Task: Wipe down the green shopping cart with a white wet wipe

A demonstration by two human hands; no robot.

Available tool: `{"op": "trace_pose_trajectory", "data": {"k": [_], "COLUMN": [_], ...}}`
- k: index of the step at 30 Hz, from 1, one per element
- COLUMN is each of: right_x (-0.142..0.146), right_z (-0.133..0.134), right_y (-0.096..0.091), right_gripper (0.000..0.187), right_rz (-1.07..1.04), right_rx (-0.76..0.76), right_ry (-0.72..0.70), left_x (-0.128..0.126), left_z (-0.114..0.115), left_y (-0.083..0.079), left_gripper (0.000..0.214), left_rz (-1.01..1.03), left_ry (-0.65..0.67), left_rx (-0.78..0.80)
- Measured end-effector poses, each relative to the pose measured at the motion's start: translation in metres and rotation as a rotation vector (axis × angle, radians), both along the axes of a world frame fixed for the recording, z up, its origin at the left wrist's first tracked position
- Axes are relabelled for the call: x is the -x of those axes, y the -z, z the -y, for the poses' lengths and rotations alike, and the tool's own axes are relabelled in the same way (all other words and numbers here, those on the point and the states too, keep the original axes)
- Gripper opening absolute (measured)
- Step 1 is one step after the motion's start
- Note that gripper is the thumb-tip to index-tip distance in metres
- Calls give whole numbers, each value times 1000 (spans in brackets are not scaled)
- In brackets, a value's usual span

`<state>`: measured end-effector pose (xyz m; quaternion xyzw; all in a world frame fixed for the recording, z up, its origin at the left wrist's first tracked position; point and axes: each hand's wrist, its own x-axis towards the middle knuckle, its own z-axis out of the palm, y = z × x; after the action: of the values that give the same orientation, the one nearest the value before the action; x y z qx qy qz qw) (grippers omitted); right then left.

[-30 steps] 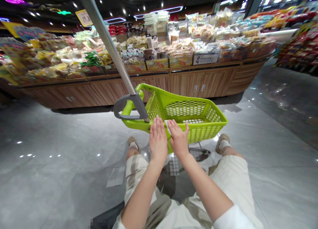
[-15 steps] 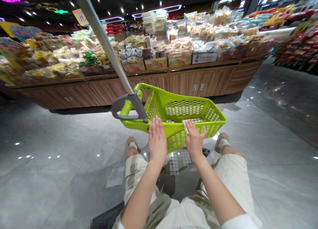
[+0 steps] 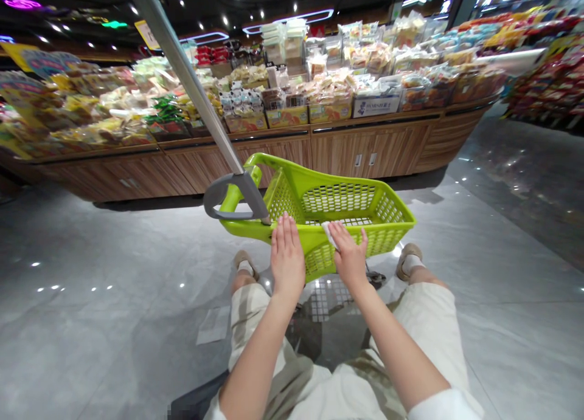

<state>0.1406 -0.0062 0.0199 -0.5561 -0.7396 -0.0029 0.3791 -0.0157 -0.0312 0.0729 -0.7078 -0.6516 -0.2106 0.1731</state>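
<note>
A lime-green shopping basket cart (image 3: 342,186) with perforated walls stands in front of my knees. Its long metal pole (image 3: 201,95) and grey handle bracket (image 3: 237,198) are on the left side. My left hand (image 3: 287,256) lies flat against the near rim beside the bracket, fingers straight and together. Against the same rim, farther right, my right hand (image 3: 349,253) presses a folded white wipe (image 3: 329,234) under its fingers, thumb raised. Within the basket I see only its perforated floor and walls.
A long wooden display counter (image 3: 274,155) stacked with packaged snacks stands beyond the cart. More packaged goods (image 3: 552,73) are at the right. A pale sheet (image 3: 213,324) shows on the glossy grey tile floor (image 3: 114,323), left of my leg.
My right hand has slid left along the basket's near rim with the white wipe, closer to my left hand. My left hand stays almost where it was.
</note>
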Motion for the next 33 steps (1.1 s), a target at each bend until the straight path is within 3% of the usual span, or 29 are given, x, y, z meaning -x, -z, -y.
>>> {"op": "trace_pose_trajectory", "data": {"k": [3, 6, 10, 13, 17, 21, 24, 26, 30, 33], "right_x": [-14, 4, 48, 58, 28, -10, -8, 11, 60, 70], "right_z": [-2, 0, 6, 7, 3, -1, -1, 1, 5, 6], "right_y": [9, 0, -27, -36, -19, 5, 5, -5, -34, -40], "right_gripper": [74, 73, 76, 77, 78, 73, 71, 73, 73, 74], "right_rz": [-36, -79, -58, -28, -20, -54, -75, -79, -66, -62], "right_rx": [1, 28, 63, 59, 53, 59, 68, 71, 70, 66], "right_ry": [123, 164, -29, -129, -92, 102, 189, 142, -96, -155], "left_x": [-2, -5, -7, -5, -2, -2, -3, -4, -3, 0], "left_z": [0, 0, 0, 0, 1, 1, 1, 0, -2, -4], "left_y": [0, 1, 1, 1, -1, -1, 0, 1, 5, 7], "left_gripper": [70, 69, 66, 63, 65, 67, 69, 70, 66, 64], "left_rz": [22, 35, 37, 27, 9, 17, 43, 49, 38, 17], "left_ry": [9, 7, -9, -15, -12, -4, 11, 17, -4, -13], "left_rx": [-5, -11, -25, -28, -8, -2, -9, -11, -22, -30]}}
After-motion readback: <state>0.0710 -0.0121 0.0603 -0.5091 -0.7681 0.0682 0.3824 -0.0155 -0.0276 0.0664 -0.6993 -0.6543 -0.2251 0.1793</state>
